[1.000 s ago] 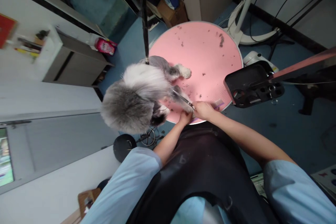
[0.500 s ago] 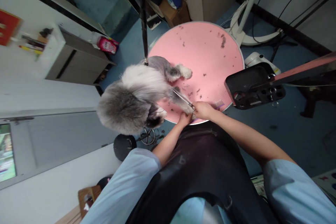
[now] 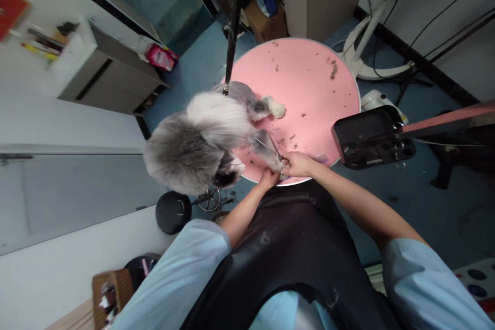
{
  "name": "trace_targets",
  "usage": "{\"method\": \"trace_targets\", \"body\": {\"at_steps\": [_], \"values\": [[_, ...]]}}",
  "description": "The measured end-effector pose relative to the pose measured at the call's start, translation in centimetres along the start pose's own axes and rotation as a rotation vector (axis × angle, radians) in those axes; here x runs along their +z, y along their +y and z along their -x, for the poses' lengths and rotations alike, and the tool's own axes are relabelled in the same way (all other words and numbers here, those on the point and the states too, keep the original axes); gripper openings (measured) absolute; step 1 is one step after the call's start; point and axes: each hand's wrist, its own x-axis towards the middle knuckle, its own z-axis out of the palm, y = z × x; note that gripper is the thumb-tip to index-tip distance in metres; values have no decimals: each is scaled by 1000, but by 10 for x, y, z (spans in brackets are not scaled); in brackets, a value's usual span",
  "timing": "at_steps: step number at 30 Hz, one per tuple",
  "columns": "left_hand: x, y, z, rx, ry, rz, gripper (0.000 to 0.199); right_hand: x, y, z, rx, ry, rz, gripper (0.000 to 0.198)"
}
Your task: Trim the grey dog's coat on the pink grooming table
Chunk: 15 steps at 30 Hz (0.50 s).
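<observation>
A grey and white dog (image 3: pixel 220 113) stands on a round pink grooming table (image 3: pixel 309 77), its fluffy head hanging past the left edge. My left hand (image 3: pixel 269 179) is closed around the paw end of its front leg (image 3: pixel 266 150), close to the table's near rim. In my right hand (image 3: pixel 298 165) is a pair of scissors (image 3: pixel 279 154), fingers at the handle rings. The blades are spread apart and lie along the leg, pointing up and left. Dark hair clippings (image 3: pixel 333 69) are scattered on the pink top.
A black upright post (image 3: pixel 233 31) rises behind the dog's back. To the right, a black tool holder (image 3: pixel 365 136) juts out beside the table rim. A black round stool (image 3: pixel 174 212) stands at lower left, near a wicker basket (image 3: pixel 112 294).
The scissor blades have gone from nearly closed to spread apart. My right hand has shifted slightly, and the whole view has turned a little.
</observation>
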Motion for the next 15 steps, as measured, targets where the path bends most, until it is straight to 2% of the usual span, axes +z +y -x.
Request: {"method": "trace_targets", "body": {"at_steps": [4, 10, 15], "values": [[-3, 0, 1, -52, -6, -17, 33, 0, 4, -1, -31, 21, -4, 21], [-7, -1, 2, 32, -46, -40, 44, 2, 12, -6, -44, 2, -105, 18], [-6, -6, 3, 35, -36, -33, 45, 4, 19, -9, -110, 18, -177, 27]]}}
